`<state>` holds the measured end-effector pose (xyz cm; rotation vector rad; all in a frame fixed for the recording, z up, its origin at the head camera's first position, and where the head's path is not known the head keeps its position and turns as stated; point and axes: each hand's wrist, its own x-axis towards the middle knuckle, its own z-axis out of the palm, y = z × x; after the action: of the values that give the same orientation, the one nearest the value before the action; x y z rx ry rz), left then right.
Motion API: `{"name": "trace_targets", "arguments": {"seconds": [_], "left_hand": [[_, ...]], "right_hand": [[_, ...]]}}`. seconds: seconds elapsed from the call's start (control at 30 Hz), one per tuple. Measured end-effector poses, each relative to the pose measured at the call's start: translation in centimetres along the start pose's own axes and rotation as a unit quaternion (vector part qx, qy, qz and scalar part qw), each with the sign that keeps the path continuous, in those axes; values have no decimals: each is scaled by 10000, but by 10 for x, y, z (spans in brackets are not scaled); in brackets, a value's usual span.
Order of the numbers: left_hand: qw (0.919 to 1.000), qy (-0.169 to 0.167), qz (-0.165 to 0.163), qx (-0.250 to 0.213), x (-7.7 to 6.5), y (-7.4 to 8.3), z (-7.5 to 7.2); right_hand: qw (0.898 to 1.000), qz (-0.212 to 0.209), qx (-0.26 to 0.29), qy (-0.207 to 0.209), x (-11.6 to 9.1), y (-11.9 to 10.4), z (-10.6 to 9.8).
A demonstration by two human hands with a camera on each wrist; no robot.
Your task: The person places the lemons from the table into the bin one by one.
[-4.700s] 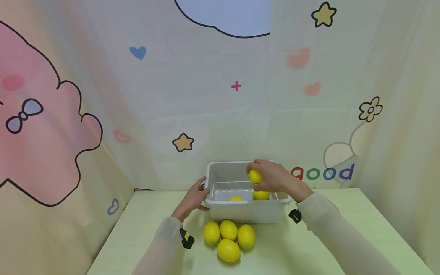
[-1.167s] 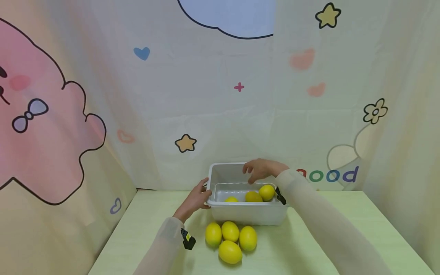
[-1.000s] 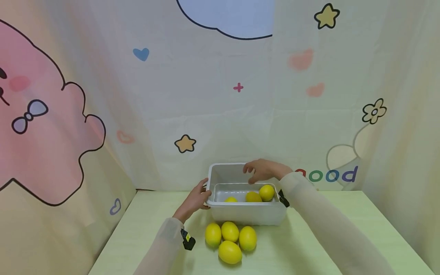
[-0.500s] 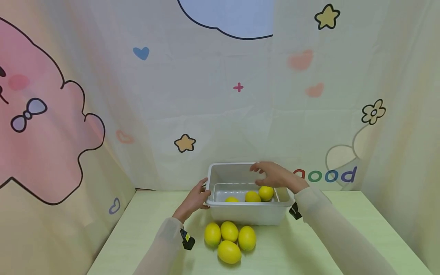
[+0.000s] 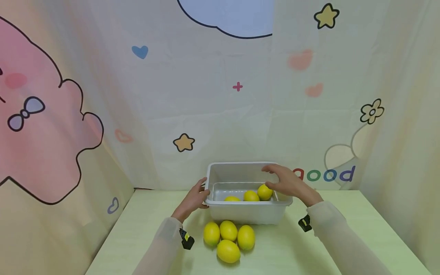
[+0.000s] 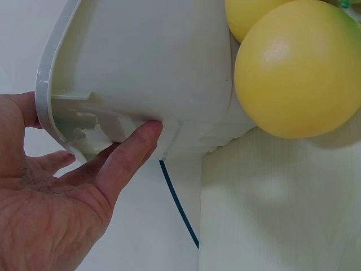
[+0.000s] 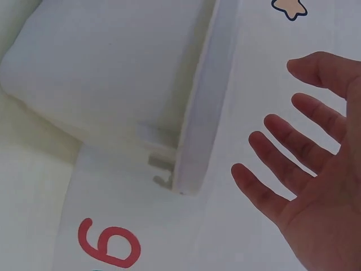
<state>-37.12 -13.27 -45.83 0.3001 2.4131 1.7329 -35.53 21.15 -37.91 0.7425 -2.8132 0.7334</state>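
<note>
A whitish plastic bin (image 5: 245, 212) stands at the back of the table, with three yellow lemons (image 5: 265, 192) showing inside. My left hand (image 5: 193, 199) grips the bin's left end; in the left wrist view its thumb and fingers sit about the rim (image 6: 46, 84). Over the bin's right side hovers my right hand (image 5: 287, 181), holding nothing. Its fingers (image 7: 279, 164) are spread apart beside the rim in the right wrist view. In front of the bin several more lemons (image 5: 228, 251) lie in a tight cluster on the table.
The pale green table (image 5: 302, 248) ends against a printed curtain (image 5: 220, 114) right behind the bin. A dark cord (image 6: 179, 203) runs near the table edge below the bin's left end.
Earlier my right hand held a lemon over the bin; that lemon now lies inside. The empty right hand has since drawn back to the right. My left hand stays on the bin.
</note>
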Motion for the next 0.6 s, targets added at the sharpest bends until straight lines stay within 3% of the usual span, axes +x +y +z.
{"name": "trace_targets", "arguments": {"seconds": [0.23, 0.6], "left_hand": [[10000, 16, 51, -41, 0, 0, 0], [10000, 46, 50, -39, 1, 0, 0]], "right_hand": [[9983, 432, 64, 373, -13, 13, 4], [9947, 579, 448, 721, -31, 37, 8]]}}
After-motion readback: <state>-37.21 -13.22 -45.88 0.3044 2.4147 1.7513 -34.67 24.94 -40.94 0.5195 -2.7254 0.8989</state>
